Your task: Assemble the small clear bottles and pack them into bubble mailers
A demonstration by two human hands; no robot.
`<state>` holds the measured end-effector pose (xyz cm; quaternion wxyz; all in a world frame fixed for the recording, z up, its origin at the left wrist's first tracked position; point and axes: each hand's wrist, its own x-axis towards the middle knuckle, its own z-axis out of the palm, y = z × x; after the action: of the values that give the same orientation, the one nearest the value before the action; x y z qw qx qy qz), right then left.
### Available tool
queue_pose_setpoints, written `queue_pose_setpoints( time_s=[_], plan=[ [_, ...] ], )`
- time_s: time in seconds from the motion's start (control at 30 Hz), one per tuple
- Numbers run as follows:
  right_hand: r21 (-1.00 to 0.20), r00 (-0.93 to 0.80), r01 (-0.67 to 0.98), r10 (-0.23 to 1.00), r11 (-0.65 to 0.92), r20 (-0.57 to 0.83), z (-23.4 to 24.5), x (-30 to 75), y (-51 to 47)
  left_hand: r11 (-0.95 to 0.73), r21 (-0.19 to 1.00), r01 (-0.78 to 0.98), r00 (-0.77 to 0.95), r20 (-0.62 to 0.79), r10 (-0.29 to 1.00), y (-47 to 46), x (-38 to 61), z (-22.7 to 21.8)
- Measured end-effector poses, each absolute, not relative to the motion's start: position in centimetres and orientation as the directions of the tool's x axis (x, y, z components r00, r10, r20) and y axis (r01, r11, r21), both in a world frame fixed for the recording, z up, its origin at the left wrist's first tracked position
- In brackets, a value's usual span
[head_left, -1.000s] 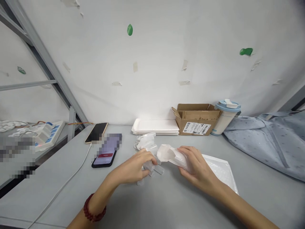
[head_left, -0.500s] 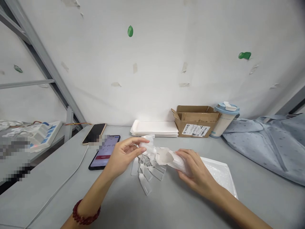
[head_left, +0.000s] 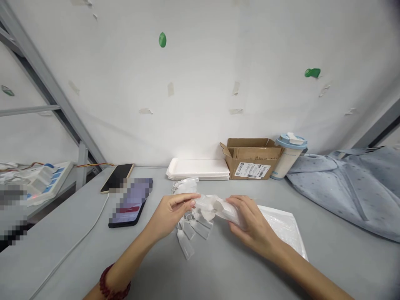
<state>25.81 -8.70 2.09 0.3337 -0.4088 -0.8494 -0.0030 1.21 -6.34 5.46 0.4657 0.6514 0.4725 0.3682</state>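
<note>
Just below the frame's centre, a white bag (head_left: 228,211) is gripped in the right hand (head_left: 251,223), its mouth facing left. At that mouth, a translucent piece (head_left: 204,203) is pinched by the left hand (head_left: 170,212). Clear tags (head_left: 185,244) are spread beneath; a cardboard box (head_left: 252,160) is seen right of centre.
</note>
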Motion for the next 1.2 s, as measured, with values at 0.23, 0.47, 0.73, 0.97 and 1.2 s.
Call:
queue_pose_setpoints(
  time_s=[0.23,0.47,0.73,0.97,1.2],
  plan=[
    [-0.28,-0.452,0.669,0.676,0.688,0.582,2.1,25.6,-8.7,-0.072,0.989,0.127,0.346,0.023,0.938,-6.5,2.2,4.3],
    [-0.315,-0.513,0.68,0.737,0.662,0.44,1.7,25.7,-8.7,-0.047,0.982,0.182,0.346,-0.019,0.938,-6.8,2.7,3.7],
    [-0.378,-0.532,0.666,0.765,0.643,0.363,1.8,25.0,-8.7,-0.593,0.671,0.445,0.502,0.361,0.786,-7.6,3.7,2.6],
    [-0.361,-0.511,0.685,0.771,0.633,0.381,1.8,25.1,-8.6,-0.556,0.563,0.612,0.402,0.383,0.831,-7.4,2.9,3.8],
    [-0.32,-0.516,0.7,0.762,0.638,0.391,2.2,25.5,-8.6,-0.274,0.593,0.757,0.306,0.048,0.951,-6.8,0.2,5.3]
  ],
)
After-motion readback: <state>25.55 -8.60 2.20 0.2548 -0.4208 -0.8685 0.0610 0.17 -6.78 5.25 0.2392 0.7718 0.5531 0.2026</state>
